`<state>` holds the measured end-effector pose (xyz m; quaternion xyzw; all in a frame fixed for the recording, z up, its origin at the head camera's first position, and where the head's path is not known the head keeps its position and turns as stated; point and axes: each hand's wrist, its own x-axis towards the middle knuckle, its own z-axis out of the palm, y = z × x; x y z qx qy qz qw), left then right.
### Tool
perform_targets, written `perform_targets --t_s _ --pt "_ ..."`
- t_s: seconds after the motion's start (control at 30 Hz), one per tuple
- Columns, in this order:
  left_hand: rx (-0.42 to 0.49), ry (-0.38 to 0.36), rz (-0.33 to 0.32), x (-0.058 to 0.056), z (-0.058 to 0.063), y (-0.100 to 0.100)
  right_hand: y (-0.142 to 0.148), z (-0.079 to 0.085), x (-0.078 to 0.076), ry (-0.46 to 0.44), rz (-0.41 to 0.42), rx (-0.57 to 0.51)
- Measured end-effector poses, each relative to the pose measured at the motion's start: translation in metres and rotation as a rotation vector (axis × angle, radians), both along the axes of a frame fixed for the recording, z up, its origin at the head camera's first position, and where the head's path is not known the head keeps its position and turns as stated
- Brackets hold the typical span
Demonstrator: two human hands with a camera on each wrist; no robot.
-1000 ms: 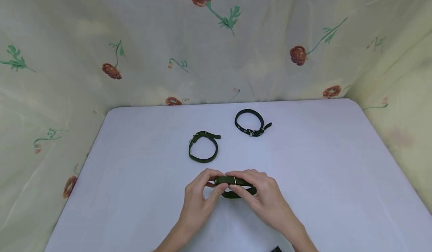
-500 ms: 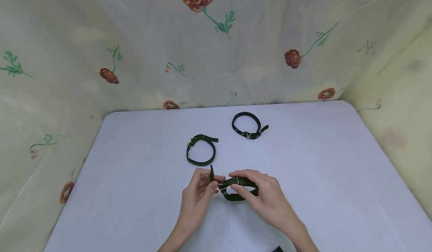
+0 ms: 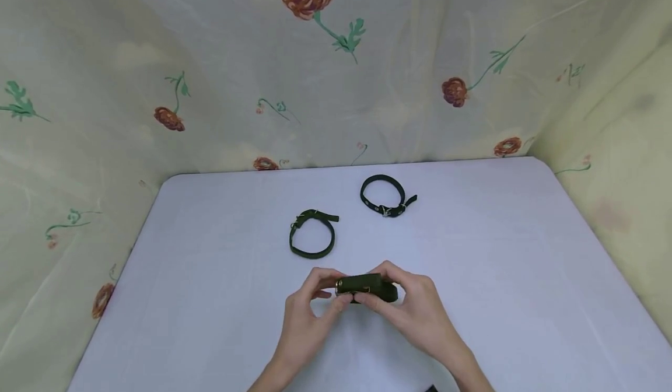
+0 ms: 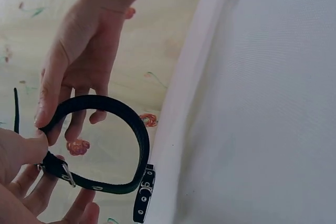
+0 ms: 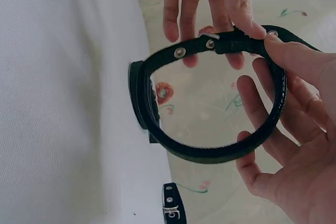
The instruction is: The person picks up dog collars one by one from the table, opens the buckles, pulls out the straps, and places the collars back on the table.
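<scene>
Close to the near side of the table, both hands hold a dark green buckled collar (image 3: 364,284) between them. My left hand (image 3: 307,316) pinches its buckle end with thumb and fingers, while my right hand (image 3: 417,310) pinches the band just to the right. In the left wrist view the collar (image 4: 140,135) forms a closed loop with a metal buckle (image 4: 68,175) on it. The right wrist view shows metal eyelets (image 5: 180,53) along the strap, and the right thumb and fingers (image 5: 296,59) at the overlapped part.
Two more buckled collars lie on the white table (image 3: 210,298): a green collar (image 3: 312,255) just beyond the hands and a black collar (image 3: 382,178) farther back to the right. A floral curtain (image 3: 231,48) hangs behind. A small dark object (image 3: 431,388) shows at the bottom edge.
Half a second ago the strap's tip stuck up by the left hand; now the collar is turned with its band facing the head camera. The hands have come closer together. The other collars stay put.
</scene>
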<state>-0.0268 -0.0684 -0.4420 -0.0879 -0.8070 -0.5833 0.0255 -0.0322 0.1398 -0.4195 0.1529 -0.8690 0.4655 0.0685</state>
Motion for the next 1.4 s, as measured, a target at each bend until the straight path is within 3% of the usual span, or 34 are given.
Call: perform_targets --t_s 0.27,0.43,0.63,0.73,0.9,1.17,1.3,1.4 --pt "-0.072 0.028 0.083 -0.003 0.004 -0.003 -0.004 0.002 0.000 0.014 0.014 -0.016" --pt "-0.123 0.065 0.088 0.000 0.007 -0.004 -0.009 0.004 0.002 0.043 0.038 -0.058" --pt "-0.269 0.179 0.094 0.006 0.008 -0.001 -0.015 0.004 0.007 0.015 0.056 -0.065" --pt "-0.303 0.188 0.084 0.008 0.008 -0.001 -0.016 0.004 0.008 0.020 0.066 -0.067" --pt "-0.303 0.165 0.075 0.009 0.009 -0.001 -0.013 0.004 0.006 0.072 0.062 -0.080" --pt "-0.307 0.236 0.078 0.008 0.003 -0.001 -0.012 -0.001 0.007 0.106 0.070 -0.089" --pt "-0.247 0.261 0.069 0.007 0.000 -0.002 -0.012 -0.002 0.006 0.089 0.071 -0.088" --pt "-0.170 0.220 0.058 0.007 -0.001 -0.003 -0.013 -0.003 0.006 0.071 0.078 -0.089"
